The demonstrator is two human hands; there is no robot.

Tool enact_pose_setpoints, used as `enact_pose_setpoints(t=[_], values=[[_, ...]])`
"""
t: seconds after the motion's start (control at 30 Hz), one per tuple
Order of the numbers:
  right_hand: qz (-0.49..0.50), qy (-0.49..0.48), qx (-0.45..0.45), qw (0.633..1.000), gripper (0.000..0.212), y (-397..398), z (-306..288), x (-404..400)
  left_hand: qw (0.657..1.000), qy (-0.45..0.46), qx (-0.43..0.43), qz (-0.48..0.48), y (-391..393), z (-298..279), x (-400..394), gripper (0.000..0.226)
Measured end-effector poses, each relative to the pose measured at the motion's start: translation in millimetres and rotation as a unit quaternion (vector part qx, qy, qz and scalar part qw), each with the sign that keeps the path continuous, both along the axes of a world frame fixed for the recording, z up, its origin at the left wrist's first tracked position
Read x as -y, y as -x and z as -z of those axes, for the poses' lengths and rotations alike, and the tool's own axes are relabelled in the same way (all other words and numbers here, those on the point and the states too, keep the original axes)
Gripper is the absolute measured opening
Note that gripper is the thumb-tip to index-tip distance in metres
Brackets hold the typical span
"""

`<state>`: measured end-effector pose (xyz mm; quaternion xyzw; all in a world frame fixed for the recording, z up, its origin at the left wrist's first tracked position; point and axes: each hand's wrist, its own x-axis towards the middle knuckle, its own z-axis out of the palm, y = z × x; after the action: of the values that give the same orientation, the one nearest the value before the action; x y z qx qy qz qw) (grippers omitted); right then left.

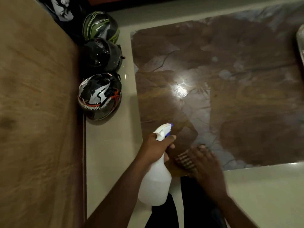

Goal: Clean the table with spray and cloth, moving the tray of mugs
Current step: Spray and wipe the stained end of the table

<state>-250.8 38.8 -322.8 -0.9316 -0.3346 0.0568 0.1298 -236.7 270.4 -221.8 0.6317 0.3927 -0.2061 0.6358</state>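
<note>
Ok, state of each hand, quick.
Left hand: closed around the spray bottle, held above the table.
Right hand: blurred, pressing a dark striped cloth on the table.

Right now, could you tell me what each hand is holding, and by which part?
The left hand grips the spray bottle by its neck. The right hand presses a cloth flat.

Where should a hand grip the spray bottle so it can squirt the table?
At the narrow neck just under the white head of the spray bottle, coming from behind, as the left hand does now. The neck is slim enough to wrap, the trigger sits in front for the fingers, and the nozzle points at the table.
</note>
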Motion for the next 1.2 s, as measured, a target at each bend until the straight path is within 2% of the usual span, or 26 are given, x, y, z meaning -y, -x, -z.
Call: enact_pose_setpoints(t=[0.1, 0.17, 0.23, 0.3, 0.33, 0.37, 0.4, 0.5, 0.57, 0.6, 0.67, 0.73, 0.77, 0.83, 0.87, 0.93, 1.0, 1.03, 1.1, 1.13, 1.2], values=[[0.216, 0.048, 0.0, 0.975, 0.056, -59, -9, 14, 0.999, -0.024, -0.023, 0.011, -13, 4, 7, 0.019], [0.276, 0.048, -0.021, 0.96, 0.058, -70, -11, -31, 0.999, -0.03, -0.021, 0.002, -23, 4, 13, 0.019], [0.173, 0.009, -0.041, 0.984, 0.055, -48, -7, -74, 0.999, -0.029, 0.018, -0.009, -37, 2, 19, 0.003], [-0.016, -0.013, -0.014, 1.0, 0.059, -14, -3, -75, 0.997, -0.051, 0.054, -0.004, -53, -2, 24, 0.016], [-0.078, -0.004, -0.001, 0.997, 0.06, -7, -2, -56, 0.996, -0.059, 0.06, 0.0, -60, -3, 23, 0.025], [-0.098, -0.001, 0.006, 0.995, 0.056, -14, -2, -30, 0.996, -0.061, 0.058, 0.01, -67, -3, 22, 0.033], [-0.076, 0.002, 0.001, 0.997, 0.053, -27, -4, -5, 0.997, -0.059, 0.046, 0.023, -73, -2, 20, 0.035], [0.111, 0.014, -0.011, 0.994, 0.057, -86, -10, 27, 0.999, -0.033, 0.002, 0.036, -91, -2, 17, 0.022], [0.226, 0.008, -0.031, 0.974, 0.054, -128, -14, -5, 0.999, -0.022, 0.002, 0.043, -102, 0, 18, 0.007], [0.249, -0.001, -0.048, 0.967, 0.053, -140, -15, -33, 0.999, -0.027, 0.005, 0.038, -107, 1, 20, 0.006], [0.183, -0.02, -0.061, 0.981, 0.051, -133, -16, -84, 0.999, -0.046, -0.003, 0.004, -114, 4, 19, 0.017], [0.023, -0.043, -0.096, 0.994, 0.046, -97, -11, -101, 0.998, -0.053, -0.005, -0.02, -124, 4, 18, 0.028], [-0.067, -0.036, -0.119, 0.99, 0.045, -82, -13, -91, 0.999, -0.048, -0.007, -0.018, -130, 3, 17, 0.03], [-0.176, -0.003, -0.082, 0.981, 0.047, -93, -15, -49, 0.999, -0.031, -0.005, -0.001, -144, 0, 15, 0.025], [-0.165, 0.011, -0.06, 0.984, 0.049, -112, -14, -29, 1.0, -0.031, -0.003, 0.003, -150, -1, 12, 0.023], [-0.026, -0.004, -0.037, 0.999, 0.049, -167, -14, -5, 0.999, -0.048, -0.002, 0.0, -164, 1, 7, 0.02], [0.101, 0.011, -0.023, 0.995, 0.049, -227, -16, -20, 0.998, -0.066, -0.001, -0.002, -177, 2, -1, 0.021], [0.132, 0.009, -0.025, 0.991, 0.05, -249, -14, -43, 0.998, -0.065, 0.0, 0.001, -184, 2, -3, 0.024], [0.115, -0.004, -0.05, 0.992, 0.051, -269, -12, -100, 0.999, -0.044, 0.019, 0.006, -195, 2, -7, 0.024], [0.065, -0.016, -0.059, 0.996, 0.048, -267, -11, -123, 0.999, -0.039, 0.025, -0.002, -199, 3, -9, 0.025], [-0.109, -0.042, -0.029, 0.993, 0.038, -240, -8, -139, 0.998, -0.05, 0.025, -0.035, -204, 2, -16, 0.028]])
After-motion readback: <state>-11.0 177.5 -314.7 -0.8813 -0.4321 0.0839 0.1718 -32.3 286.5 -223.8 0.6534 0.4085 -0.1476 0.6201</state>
